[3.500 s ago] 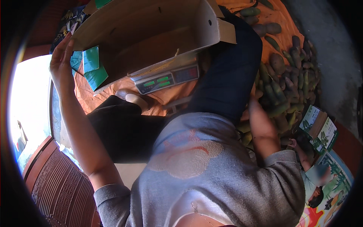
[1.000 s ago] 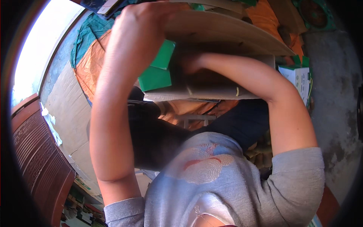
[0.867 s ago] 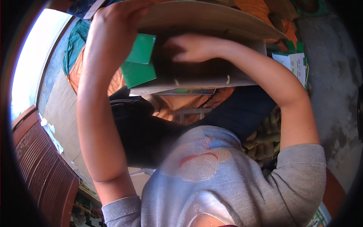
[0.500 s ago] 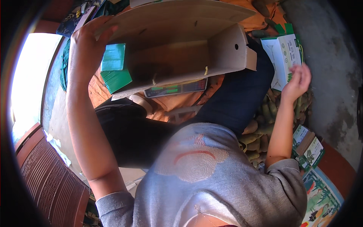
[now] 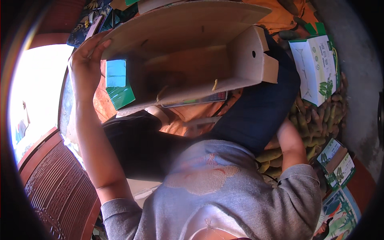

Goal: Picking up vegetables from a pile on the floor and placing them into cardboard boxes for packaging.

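Note:
A brown cardboard box (image 5: 192, 60) lies in front of me with its inside facing me and its lid raised. My left hand (image 5: 89, 56) is closed on the left edge of that lid, thumb on the inner side. Green flaps (image 5: 122, 96) hang at the box's left end, and short yellow cords poke through its near wall. Under the box, part of a scale with a keypad (image 5: 218, 97) shows. My right forearm (image 5: 291, 144) reaches down beside my right thigh at a pile of long green-brown tubers or fruits (image 5: 316, 118); the right hand itself is hidden behind the leg.
A white and green carton (image 5: 314, 68) stands on the pile at the right. Another small printed carton (image 5: 336, 162) lies nearer me. A brown woven-pattern panel (image 5: 60, 188) is at the left. Orange cloth (image 5: 272, 16) covers the floor beyond the box.
My right hand has left the white and green carton and dropped down behind my right thigh by the pile. The left hand still holds the lid, with the box shifted slightly.

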A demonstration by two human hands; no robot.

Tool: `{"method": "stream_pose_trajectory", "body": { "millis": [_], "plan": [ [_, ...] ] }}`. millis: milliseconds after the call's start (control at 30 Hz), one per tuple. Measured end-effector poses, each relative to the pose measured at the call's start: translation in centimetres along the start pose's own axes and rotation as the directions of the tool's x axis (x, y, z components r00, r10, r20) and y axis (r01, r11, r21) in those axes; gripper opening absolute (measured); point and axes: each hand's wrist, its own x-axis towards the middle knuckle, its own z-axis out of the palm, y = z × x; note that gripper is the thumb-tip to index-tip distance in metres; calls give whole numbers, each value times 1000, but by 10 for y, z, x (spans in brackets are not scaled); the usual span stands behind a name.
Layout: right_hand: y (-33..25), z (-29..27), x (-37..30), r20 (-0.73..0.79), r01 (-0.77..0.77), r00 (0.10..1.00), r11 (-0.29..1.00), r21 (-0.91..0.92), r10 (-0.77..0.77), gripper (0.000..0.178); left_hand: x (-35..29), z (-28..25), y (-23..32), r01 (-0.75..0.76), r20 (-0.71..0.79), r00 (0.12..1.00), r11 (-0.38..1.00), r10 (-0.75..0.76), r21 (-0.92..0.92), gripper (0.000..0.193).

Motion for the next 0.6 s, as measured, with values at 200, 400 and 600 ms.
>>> {"method": "stream_pose_trajectory", "body": {
  "millis": [200, 400, 600],
  "plan": [
    [22, 0, 22, -4, -54, 999, 998, 10, 54, 46, 7, 6, -1, -39, -14, 999, 996, 40, 82, 22],
    [41, -6, 32, -11, -100, 995, 995, 21, 100, 50, 17, 13, -6, 16, 61, 998, 998, -19, 55, 20],
    [50, -22, 21, -31, -129, 991, 992, 14, 129, 54, 19, 16, -7, 175, 40, 984, 985, -175, 4, 20]
  ]
}}
